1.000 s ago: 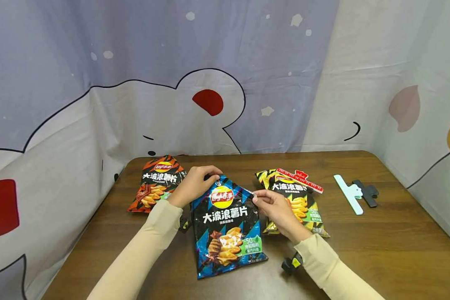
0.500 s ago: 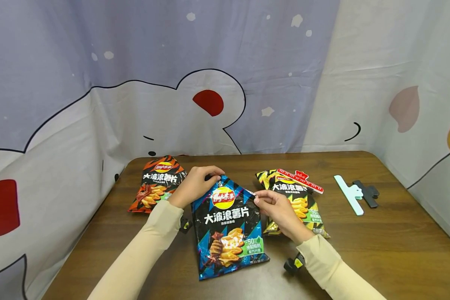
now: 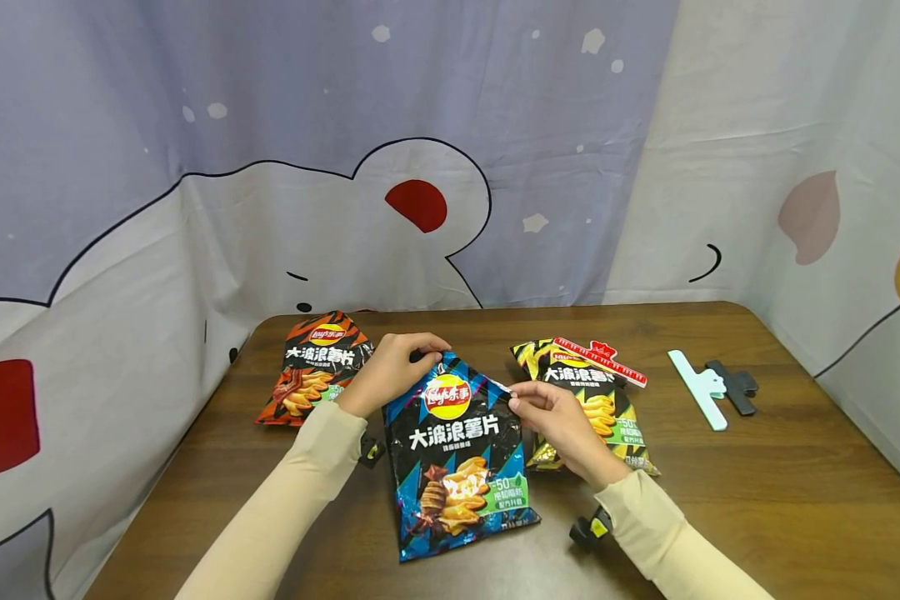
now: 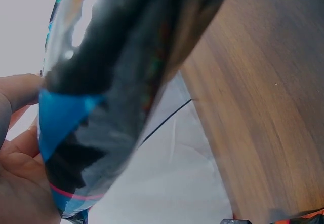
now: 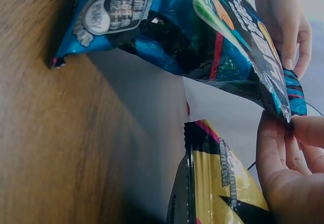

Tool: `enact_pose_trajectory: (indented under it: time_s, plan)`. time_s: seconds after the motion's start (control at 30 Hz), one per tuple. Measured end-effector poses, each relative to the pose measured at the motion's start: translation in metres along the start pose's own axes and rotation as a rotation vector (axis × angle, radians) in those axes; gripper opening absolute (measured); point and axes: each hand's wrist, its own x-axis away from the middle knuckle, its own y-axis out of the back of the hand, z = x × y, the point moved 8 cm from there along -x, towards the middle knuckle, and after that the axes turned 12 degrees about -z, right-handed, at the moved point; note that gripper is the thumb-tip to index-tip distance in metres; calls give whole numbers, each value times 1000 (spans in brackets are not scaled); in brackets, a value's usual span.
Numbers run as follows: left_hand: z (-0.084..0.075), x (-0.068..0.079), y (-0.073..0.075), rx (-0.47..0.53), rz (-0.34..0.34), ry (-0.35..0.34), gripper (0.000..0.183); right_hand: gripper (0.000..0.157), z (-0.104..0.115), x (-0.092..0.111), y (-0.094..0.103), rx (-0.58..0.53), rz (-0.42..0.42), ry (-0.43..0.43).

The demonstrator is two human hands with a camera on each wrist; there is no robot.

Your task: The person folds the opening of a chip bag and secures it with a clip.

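Observation:
A blue and black bag of chips (image 3: 457, 450) is held tilted up over the middle of the table. My left hand (image 3: 396, 368) pinches its upper left corner between thumb and fingers, and my right hand (image 3: 561, 423) pinches the upper right corner. In the left wrist view the puffed side of the blue chip bag (image 4: 101, 97) fills the near space, beside the left hand (image 4: 23, 168). From the right wrist, the right hand (image 5: 291, 158) shows thumb and fingertips meeting at the top edge of the blue chip bag (image 5: 167, 36).
An orange chip bag (image 3: 307, 375) lies at the back left. Behind my right hand lies a yellow chip bag (image 3: 600, 408) with a red clip (image 3: 600, 360) across its top. A white clip (image 3: 697, 390) and a black clip (image 3: 733, 387) lie farther right on the wooden table (image 3: 765, 483).
Both hands and the blue chip bag have shifted very slightly to the right. The pinching grips on its two upper corners are the same, and the other bags and clips stay put.

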Motion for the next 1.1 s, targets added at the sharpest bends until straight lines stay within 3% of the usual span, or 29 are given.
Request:
enact_pose_trajectory:
  time_s: [1.1]
  plan:
    - [-3,2,3,11,-11,-26,22,32,-1,2,2,41,30,42]
